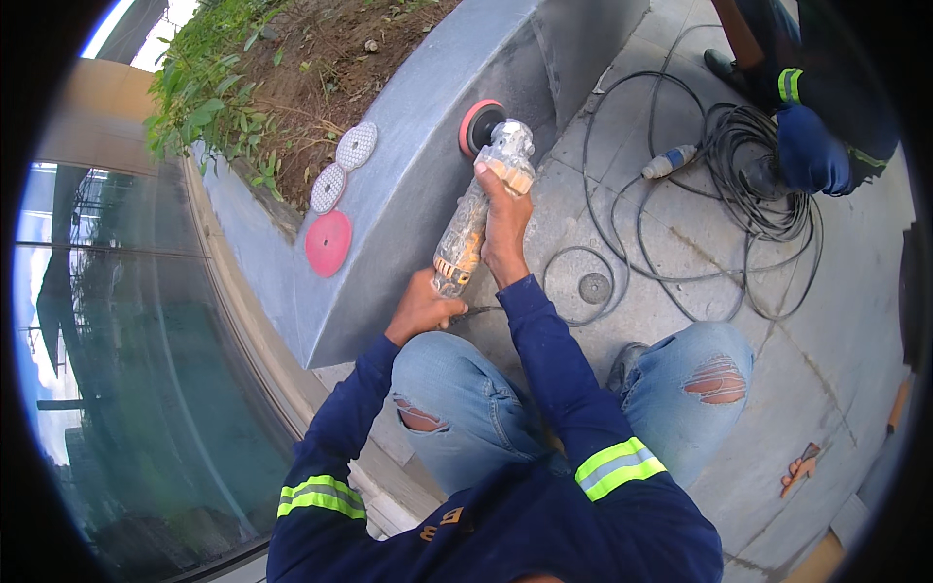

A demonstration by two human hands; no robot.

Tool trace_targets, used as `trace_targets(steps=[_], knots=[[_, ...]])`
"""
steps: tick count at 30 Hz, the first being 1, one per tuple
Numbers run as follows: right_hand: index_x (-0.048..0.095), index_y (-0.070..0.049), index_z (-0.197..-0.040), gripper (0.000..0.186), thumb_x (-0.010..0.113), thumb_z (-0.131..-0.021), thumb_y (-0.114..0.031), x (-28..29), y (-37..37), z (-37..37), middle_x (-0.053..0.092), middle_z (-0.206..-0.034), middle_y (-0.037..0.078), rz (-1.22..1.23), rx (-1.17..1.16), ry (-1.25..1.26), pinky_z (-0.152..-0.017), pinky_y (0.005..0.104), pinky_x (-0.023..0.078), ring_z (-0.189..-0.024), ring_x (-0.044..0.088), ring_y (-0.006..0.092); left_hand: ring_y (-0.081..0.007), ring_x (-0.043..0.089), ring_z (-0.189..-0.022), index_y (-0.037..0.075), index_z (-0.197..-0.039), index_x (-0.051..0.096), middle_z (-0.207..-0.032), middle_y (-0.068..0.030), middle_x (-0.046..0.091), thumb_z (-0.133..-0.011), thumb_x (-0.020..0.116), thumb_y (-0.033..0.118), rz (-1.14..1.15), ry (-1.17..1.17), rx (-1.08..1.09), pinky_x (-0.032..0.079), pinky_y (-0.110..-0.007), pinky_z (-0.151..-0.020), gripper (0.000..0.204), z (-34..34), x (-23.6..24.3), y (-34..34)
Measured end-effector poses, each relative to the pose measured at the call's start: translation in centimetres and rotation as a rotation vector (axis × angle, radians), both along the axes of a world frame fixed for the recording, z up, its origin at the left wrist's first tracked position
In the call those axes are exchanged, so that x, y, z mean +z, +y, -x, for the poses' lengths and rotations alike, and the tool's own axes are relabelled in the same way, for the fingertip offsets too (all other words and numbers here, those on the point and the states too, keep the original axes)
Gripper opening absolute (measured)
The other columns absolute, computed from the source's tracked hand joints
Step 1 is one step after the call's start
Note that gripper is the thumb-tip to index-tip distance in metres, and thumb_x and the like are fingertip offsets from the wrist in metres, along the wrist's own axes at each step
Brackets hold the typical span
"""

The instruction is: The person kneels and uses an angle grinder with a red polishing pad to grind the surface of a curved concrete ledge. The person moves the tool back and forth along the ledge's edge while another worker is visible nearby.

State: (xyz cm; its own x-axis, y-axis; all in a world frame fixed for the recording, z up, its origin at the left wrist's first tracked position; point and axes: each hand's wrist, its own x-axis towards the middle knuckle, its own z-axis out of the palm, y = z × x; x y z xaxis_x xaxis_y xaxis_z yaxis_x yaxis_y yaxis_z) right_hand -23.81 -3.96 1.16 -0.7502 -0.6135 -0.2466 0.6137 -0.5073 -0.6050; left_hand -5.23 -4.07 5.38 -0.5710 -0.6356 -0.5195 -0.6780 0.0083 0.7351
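In daylight, grey floor slabs (812, 335) spread to the right of the right grip (506, 222), while to its left a low grey wall (413, 136) borders brown soil (316, 53) and leafy green plants (206, 95), with reflective glass panes (146, 418) farther left

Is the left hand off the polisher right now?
No, the left hand grips the rear of the polisher while the right hand holds it nearer the disc.

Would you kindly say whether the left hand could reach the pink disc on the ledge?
Probably yes: the pink disc lies uncovered on the ledge, though the left hand would have to release the grinder.
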Motion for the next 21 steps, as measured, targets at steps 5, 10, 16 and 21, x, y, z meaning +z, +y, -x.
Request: trace_targets(steps=[5, 10, 16, 21], knots=[[0.066, -0.001, -0.125, 0.046, 0.087, -0.093, -0.027, 2.3, 0.6, -3.0, 0.07, -0.096, 0.008, 0.036, 0.004, 0.05, -0.064, 0.0357, 0.063, -0.072, 0.072, 0.0181, -0.0126, 0.064, -0.059, -0.005, -0.118, 0.069, -0.09, -0.0062, 0.072, -0.077, 0.084, 0.006, 0.23, 0.312, -0.068, 0.053, -0.033, -0.053, 0.045, -3.4, -1.3, 0.5], [0.068, -0.002, -0.12, 0.042, 0.086, -0.093, -0.029, 3.3, -0.9, 2.3, 0.07, -0.094, 0.007, 0.056, 0.013, -0.004, -0.062, 0.0354, 0.062, -0.07, 0.071, 0.0186, -0.0126, 0.062, -0.056, -0.005, -0.117, 0.068, -0.084, -0.0054, 0.069, -0.078, 0.083, 0.002, 0.022, 0.125, 0.038, 0.05, -0.03, -0.05, 0.042, 2.1, 2.1, -1.0], [0.068, -0.002, -0.125, 0.044, 0.087, -0.093, -0.026, 1.0, -0.3, 0.2, 0.07, -0.096, 0.006, 0.02, -0.034, 0.021, -0.065, 0.0346, 0.062, -0.071, 0.071, 0.0171, -0.0135, 0.063, -0.056, -0.005, -0.117, 0.068, -0.082, -0.0058, 0.07, -0.076, 0.083, 0.0, -0.009, -0.007, 0.035, 0.048, -0.031, -0.053, 0.044, 1.0, 1.0, 0.1], [0.068, -0.002, -0.123, 0.044, 0.087, -0.093, -0.027, 3.2, -0.8, 0.2, 0.07, -0.094, 0.007, 0.066, -0.01, 0.041, -0.062, 0.0346, 0.062, -0.069, 0.072, 0.0181, -0.0132, 0.063, -0.056, -0.004, -0.116, 0.068, -0.083, -0.0056, 0.069, -0.078, 0.083, -0.001, 0.026, 0.082, 0.074, 0.049, -0.03, -0.052, 0.041, 1.1, 2.5, 0.1]])
